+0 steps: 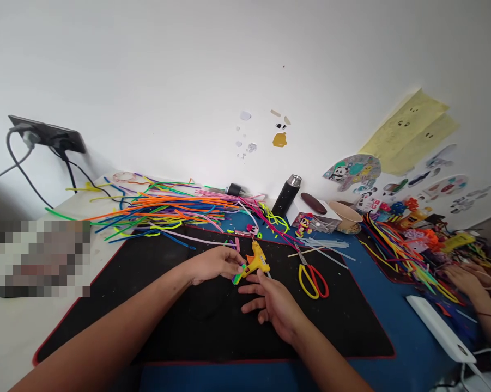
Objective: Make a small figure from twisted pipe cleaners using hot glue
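Observation:
My left hand (pixel 218 263) pinches a small green and purple fuzzy piece (pixel 237 276) that looks like bent pipe cleaner. Just beyond it, a yellow hot glue gun (pixel 258 258) lies on the black mat (pixel 180 321). My right hand (pixel 273 305) is beside the glue gun's handle, fingers spread and apart. Whether its fingertips touch the gun I cannot tell. To the right are scissors (pixel 313 280) with one yellow and one red handle loop. A small pink piece (pixel 237 245) lies behind my left hand.
Many coloured pipe cleaners (pixel 167 209) are heaped along the wall. A black thermos (pixel 286 195), a tissue box (pixel 314 215), a small figurine (pixel 304 224) and clear glue sticks (pixel 327 245) stand or lie at the back right. Another person's hands (pixel 466 280) work beside a white power strip (pixel 440 328).

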